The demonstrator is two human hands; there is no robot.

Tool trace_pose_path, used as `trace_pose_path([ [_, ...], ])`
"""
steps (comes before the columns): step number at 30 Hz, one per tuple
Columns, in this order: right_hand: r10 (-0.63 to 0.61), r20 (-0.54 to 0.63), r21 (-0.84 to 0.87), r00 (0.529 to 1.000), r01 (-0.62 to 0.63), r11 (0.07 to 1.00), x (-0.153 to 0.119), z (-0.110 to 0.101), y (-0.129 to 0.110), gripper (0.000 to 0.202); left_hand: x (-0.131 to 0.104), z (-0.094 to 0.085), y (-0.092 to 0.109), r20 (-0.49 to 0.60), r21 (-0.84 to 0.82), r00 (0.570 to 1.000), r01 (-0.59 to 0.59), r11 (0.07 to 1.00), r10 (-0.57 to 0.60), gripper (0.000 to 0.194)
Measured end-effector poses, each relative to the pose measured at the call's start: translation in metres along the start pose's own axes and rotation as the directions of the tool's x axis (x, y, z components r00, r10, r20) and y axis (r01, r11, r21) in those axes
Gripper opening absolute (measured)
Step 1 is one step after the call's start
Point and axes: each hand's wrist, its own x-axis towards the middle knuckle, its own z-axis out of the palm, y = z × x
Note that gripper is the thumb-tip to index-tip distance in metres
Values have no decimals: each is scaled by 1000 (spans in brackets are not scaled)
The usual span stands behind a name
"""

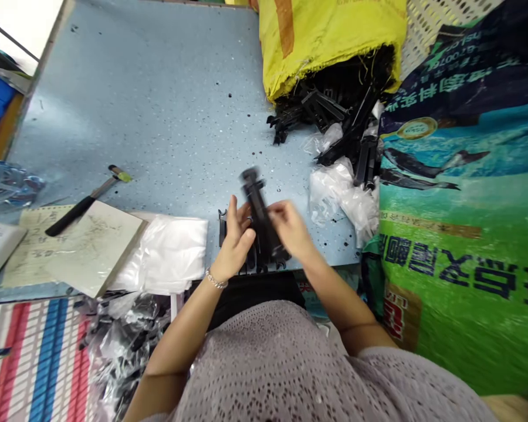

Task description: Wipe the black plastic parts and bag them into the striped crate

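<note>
A long black plastic part (260,212), blurred by motion, is tilted up above the front edge of the table. My right hand (291,227) grips its right side, fingers bent and closed against it. My left hand (236,241) is beside the part on the left, fingers apart, with a chain bracelet on the wrist; some fingertips are hidden near the part. Beneath and around both hands, more black parts (222,225) lie at the table edge, mostly covered.
A yellow sack (330,41) spills black plastic parts (323,108) at the back right. Crumpled clear bags (345,190) lie beside a large green sack (449,234). Flat plastic bags (171,249), a pad (101,240) and a black-handled hammer-like tool (77,214) are left. Bagged parts (127,334) sit below.
</note>
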Motion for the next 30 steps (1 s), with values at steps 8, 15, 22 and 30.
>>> trace_pose_path([
  [8,-306,219,-383,927,370,846,23,34,-25,33,-12,-23,11,82,-411,918,386,826,-388,42],
  [15,-168,481,-175,860,282,943,21,61,-34,48,-9,-30,11,-160,-466,910,272,842,-383,35],
  [22,-193,441,-364,877,371,854,-36,48,-18,42,-22,-50,-2,-259,-439,888,242,865,-379,32],
  [30,-123,376,-611,918,346,712,-4,17,36,45,-15,-31,-43,-278,-548,771,363,754,-573,42],
])
